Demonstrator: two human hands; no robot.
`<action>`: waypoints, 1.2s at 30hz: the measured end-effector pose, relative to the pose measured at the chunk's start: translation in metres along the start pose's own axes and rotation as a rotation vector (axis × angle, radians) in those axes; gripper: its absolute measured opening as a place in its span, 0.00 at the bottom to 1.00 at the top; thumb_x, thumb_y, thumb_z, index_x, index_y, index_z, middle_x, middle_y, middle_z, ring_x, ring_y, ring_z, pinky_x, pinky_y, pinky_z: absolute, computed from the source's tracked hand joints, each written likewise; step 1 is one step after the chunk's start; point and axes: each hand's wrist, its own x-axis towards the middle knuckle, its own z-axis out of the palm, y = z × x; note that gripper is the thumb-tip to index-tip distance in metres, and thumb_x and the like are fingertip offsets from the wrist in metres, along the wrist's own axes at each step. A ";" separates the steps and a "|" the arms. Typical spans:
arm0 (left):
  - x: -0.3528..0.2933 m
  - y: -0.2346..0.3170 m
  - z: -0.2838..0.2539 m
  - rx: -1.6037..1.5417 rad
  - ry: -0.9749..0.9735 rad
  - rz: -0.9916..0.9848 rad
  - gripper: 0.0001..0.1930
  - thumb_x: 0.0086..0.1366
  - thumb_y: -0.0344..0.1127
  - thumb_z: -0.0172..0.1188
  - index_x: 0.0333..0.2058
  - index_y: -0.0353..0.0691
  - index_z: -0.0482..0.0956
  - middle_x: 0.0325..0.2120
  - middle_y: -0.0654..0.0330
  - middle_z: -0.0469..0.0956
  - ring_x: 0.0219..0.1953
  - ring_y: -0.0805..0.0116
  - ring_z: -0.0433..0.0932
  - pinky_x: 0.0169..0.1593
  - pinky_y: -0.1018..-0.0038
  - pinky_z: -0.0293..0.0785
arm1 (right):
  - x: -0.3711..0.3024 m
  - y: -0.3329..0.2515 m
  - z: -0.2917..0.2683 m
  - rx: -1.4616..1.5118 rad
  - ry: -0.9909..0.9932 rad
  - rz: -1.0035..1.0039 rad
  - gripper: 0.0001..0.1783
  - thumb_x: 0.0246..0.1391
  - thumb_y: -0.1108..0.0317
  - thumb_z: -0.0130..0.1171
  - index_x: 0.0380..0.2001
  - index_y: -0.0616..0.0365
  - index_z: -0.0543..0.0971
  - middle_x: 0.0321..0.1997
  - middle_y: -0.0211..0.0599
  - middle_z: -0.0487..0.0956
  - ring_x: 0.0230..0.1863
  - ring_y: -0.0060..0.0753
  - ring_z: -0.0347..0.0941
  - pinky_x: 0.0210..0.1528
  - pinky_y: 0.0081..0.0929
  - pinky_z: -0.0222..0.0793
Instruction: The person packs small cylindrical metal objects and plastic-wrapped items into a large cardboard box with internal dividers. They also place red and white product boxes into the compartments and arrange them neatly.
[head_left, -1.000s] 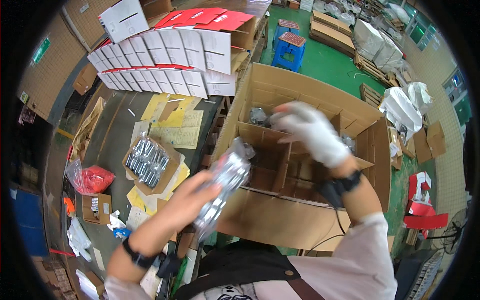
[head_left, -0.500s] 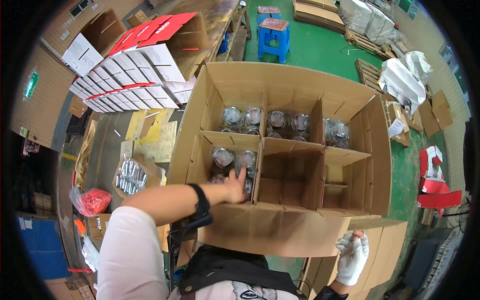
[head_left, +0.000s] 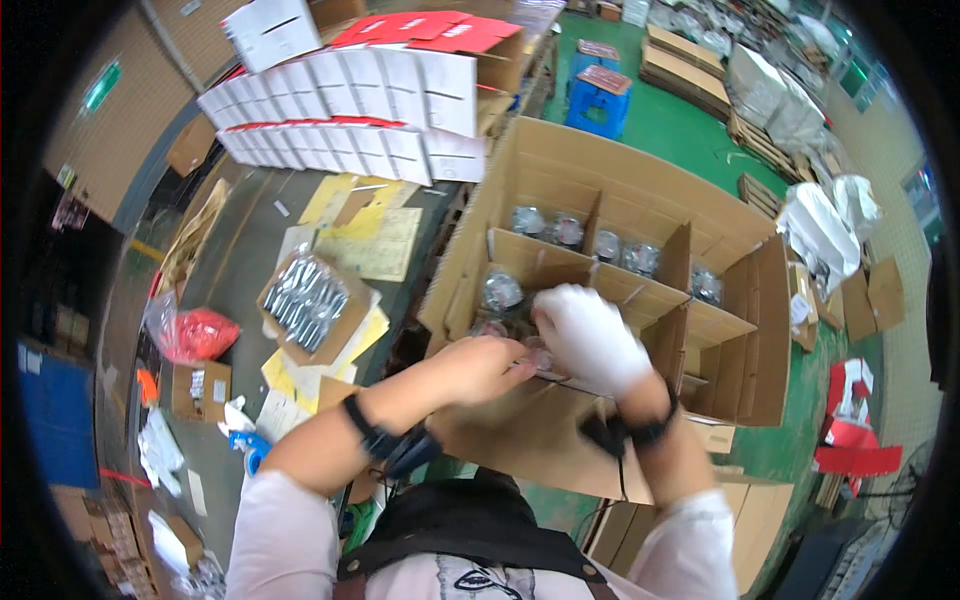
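Observation:
My bare left hand (head_left: 480,368) reaches over the near wall of a large cardboard carton (head_left: 640,185), into its near-left compartment. Its fingers are bent close together. My right hand (head_left: 595,338), in a white glove, bends its fingers down into the same compartment, meeting the left fingertips. Motion blurs it, and whatever lies between the hands is hidden. Beside them shows a clear-wrapped round item (head_left: 502,290). More wrapped items (head_left: 625,252) fill the far compartments. Cardboard dividers (head_left: 640,285) split the carton.
Left of the carton, a workbench (head_left: 235,250) bears a box of metal tubes (head_left: 308,305), yellow sheets (head_left: 375,240) and a red plastic bag (head_left: 205,333). White-and-red boxes (head_left: 370,90) are stacked behind. Blue stools (head_left: 600,100) stand beyond the carton. Red-and-white cardboard (head_left: 855,420) lies at right.
My right hand has come from beyond the carton's near-right side into the near-left compartment. My left hand has drawn back slightly, its fingers now bent. The view has swung left.

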 end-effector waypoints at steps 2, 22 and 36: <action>-0.084 -0.001 0.011 -0.186 0.463 0.209 0.21 0.70 0.46 0.47 0.51 0.35 0.72 0.46 0.46 0.75 0.52 0.49 0.72 0.55 0.60 0.68 | 0.080 0.027 0.040 -0.248 -0.178 -0.021 0.10 0.47 0.64 0.53 0.23 0.54 0.82 0.32 0.50 0.81 0.35 0.54 0.78 0.38 0.44 0.75; -0.681 -0.065 0.547 -0.509 1.742 -2.413 0.29 0.55 0.46 0.65 0.51 0.36 0.71 0.42 0.47 0.76 0.46 0.49 0.76 0.49 0.60 0.73 | 0.155 -0.076 0.189 -0.435 -0.464 -0.066 0.12 0.50 0.64 0.56 0.36 0.58 0.78 0.43 0.43 0.78 0.42 0.40 0.76 0.43 0.34 0.72; -0.874 -0.184 0.620 -0.495 1.402 -2.263 0.37 0.58 0.49 0.61 0.64 0.61 0.54 0.48 0.49 0.64 0.48 0.47 0.67 0.44 0.54 0.73 | -0.089 -0.484 0.263 0.475 -0.478 0.051 0.16 0.58 0.68 0.53 0.48 0.63 0.74 0.52 0.42 0.75 0.48 0.35 0.74 0.49 0.28 0.71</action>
